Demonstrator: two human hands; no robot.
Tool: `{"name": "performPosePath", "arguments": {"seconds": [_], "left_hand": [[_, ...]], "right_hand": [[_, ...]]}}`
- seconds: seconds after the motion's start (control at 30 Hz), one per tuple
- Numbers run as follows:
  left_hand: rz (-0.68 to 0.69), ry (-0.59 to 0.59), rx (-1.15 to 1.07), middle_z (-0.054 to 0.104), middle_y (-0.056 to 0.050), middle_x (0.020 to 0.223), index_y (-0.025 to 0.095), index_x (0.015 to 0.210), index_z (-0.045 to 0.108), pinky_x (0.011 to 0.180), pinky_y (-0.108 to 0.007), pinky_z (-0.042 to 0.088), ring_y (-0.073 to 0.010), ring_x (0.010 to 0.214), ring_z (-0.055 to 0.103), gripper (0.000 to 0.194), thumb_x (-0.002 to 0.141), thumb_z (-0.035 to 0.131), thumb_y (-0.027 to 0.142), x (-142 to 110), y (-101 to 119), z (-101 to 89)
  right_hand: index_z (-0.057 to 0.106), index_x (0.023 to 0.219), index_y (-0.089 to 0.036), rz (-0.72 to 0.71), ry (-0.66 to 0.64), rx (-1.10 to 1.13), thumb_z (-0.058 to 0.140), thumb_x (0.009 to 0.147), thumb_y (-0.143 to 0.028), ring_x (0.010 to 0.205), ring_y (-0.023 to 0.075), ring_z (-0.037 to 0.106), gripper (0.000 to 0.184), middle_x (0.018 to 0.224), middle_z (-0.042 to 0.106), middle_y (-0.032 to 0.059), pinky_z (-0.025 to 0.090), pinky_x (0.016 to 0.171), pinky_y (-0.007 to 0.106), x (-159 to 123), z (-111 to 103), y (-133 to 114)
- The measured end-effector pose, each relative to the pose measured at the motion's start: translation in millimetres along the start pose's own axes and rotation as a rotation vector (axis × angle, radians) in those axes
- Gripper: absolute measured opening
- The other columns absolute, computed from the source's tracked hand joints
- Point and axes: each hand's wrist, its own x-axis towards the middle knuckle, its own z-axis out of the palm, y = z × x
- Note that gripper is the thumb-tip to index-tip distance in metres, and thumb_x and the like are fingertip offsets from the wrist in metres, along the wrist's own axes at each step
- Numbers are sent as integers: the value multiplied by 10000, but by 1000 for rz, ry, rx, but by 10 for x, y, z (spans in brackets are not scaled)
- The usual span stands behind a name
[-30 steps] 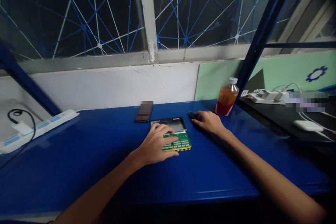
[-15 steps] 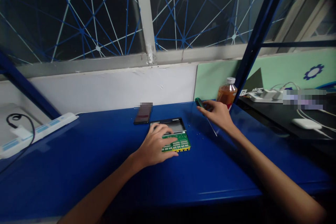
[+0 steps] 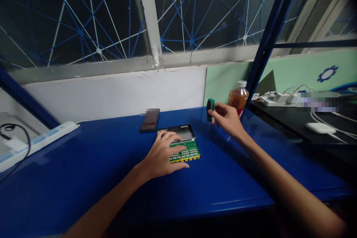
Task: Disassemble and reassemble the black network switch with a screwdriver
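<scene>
My left hand (image 3: pixel 163 154) lies with fingers spread on a green circuit board (image 3: pixel 189 151) that sits in a dark framed device with a grey screen (image 3: pixel 182 132) on the blue table (image 3: pixel 83 167). My right hand (image 3: pixel 227 119) grips a green-handled screwdriver (image 3: pixel 210 109), held upright just right of the device, its thin shaft pointing down toward the table. A few tiny screws (image 3: pixel 209 141) lie on the table under the tip.
A dark phone (image 3: pixel 150 120) lies behind the device. A bottle of amber liquid (image 3: pixel 238 98) stands at the back right beside a blue post (image 3: pixel 264 37). A white power strip (image 3: pixel 36 139) lies at the left. Cables and white adapters (image 3: pixel 318 127) cover the black desk at right.
My right hand picked the screwdriver up off the table, raised it and turned it upright beside the device. My left hand stayed on the circuit board.
</scene>
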Motion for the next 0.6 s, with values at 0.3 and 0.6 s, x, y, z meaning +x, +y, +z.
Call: {"name": "performPosePath", "arguments": {"seconds": [0.3, 0.6], "left_hand": [[-3, 7, -3, 596, -91, 1146, 244, 1071, 677, 968, -532, 312, -292, 1096, 494, 450, 765, 649, 573, 6, -2, -15], [-10, -5, 0, 596, -90, 1148, 232, 1048, 686, 977, -522, 311, -287, 1104, 491, 433, 767, 654, 561, 5, 10, -24]], "right_hand": [[620, 931, -123, -23, 24, -65, 559, 814, -375, 509, 149, 616, 285, 704, 646, 51, 479, 515, 280, 14, 9, 67], [626, 900, -138, -23, 27, -61, 588, 801, -358, 459, 136, 599, 244, 646, 635, 23, 476, 469, 268, 24, 49, 120]]}}
